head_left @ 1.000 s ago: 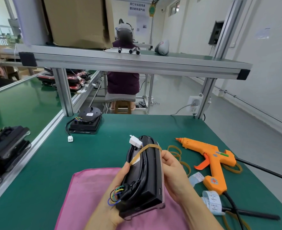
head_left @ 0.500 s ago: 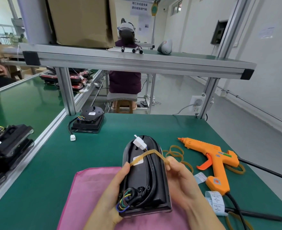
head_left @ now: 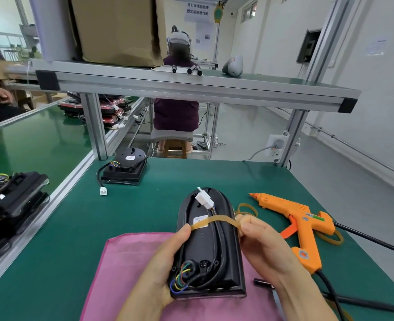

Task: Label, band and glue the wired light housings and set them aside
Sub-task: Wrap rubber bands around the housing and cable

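Banding step on this one. The light housing (head_left: 205, 246) is back-up, its near end over the pink cloth (head_left: 126, 274) and its rounded far end poking out past the cloth's far edge. The white label (head_left: 199, 220) is already stuck on, so I'd call labelling done.

My left hand (head_left: 159, 269) is curled around the housing's left edge, thumb on top pinning one end of the rubber band (head_left: 216, 220) against the rim. My right hand (head_left: 267, 246) has the other end pinched between thumb and fingertips, stretched across the back and over the black cable. The white plug (head_left: 204, 198) lies loose on the housing's far end, beyond the band.

The band isn't seated yet – it spans the back, but I can't tell whether it loops under the body. Next I'd say it needs pulling down over the right edge and letting go gently, so it traps the cable flat without sliding over the label or snapping off.

Then glue. The orange glue gun (head_left: 302, 218) lies on the table (head_left: 52, 262) just right of the cloth, spare bands (head_left: 247, 208) off the cloth's far right corner. Another housing (head_left: 124, 170) sits well beyond the cloth's far left corner.
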